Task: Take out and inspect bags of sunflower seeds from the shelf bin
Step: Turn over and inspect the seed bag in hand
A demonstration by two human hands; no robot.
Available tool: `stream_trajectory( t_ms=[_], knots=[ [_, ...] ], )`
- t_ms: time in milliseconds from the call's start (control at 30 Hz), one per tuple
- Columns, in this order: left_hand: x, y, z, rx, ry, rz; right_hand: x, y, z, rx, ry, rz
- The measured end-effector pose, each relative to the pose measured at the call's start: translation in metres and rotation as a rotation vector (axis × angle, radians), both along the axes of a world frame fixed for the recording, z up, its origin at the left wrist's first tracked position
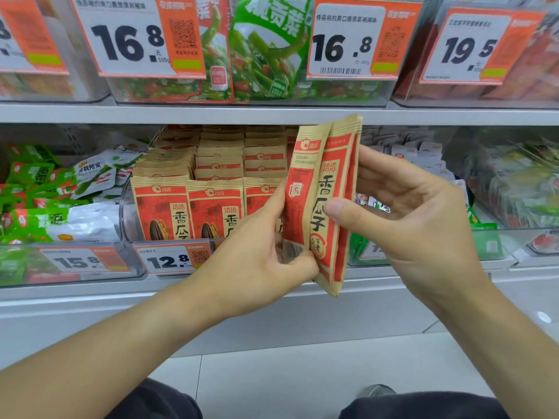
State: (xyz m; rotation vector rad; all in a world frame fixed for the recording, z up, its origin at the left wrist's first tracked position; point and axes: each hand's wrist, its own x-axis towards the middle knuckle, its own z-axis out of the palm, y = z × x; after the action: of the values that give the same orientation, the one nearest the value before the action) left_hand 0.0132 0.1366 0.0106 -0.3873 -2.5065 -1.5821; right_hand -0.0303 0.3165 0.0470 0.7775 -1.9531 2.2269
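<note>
Nearest, dark trousers (423, 406) and a grey shoe (379, 390) are seen over a pale tiled floor (287, 373); above them, two bare forearms are raised toward the shelving; two sunflower seed bags (325, 204) are held upright and pressed together, in front of the shelf bin (128, 216) and clear of it; the left hand (257, 258) is curled round their lower left edge, thumb at the bottom, the left bag's back with its barcode being turned toward the camera; the right hand (414, 213) is clamped on the right bag, thumb pressed on its printed front, fingers spread behind; whether a third bag is hidden between them cannot be told. Behind the hands, the clear bin is filled with upright rows of the same red and tan bags (187, 207); a price tag (171, 260) reading 12.8 is fixed on its front; green snack packets (33, 189) are piled in the bin to the left, small white packets (423, 152) to the right. Farther up, on the shelf above, green vegetable packs (266, 49) are stacked behind tags reading 16.8 (133, 37) and 19.5 (472, 46).
</note>
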Motion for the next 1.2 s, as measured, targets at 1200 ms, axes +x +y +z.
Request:
stream_trajectory(
  t_ms=[1200],
  knots=[
    [0.007,-0.004,0.016,-0.034,0.279,0.029,-0.031,0.032,-0.006,0.184,0.047,0.192]
  ],
)
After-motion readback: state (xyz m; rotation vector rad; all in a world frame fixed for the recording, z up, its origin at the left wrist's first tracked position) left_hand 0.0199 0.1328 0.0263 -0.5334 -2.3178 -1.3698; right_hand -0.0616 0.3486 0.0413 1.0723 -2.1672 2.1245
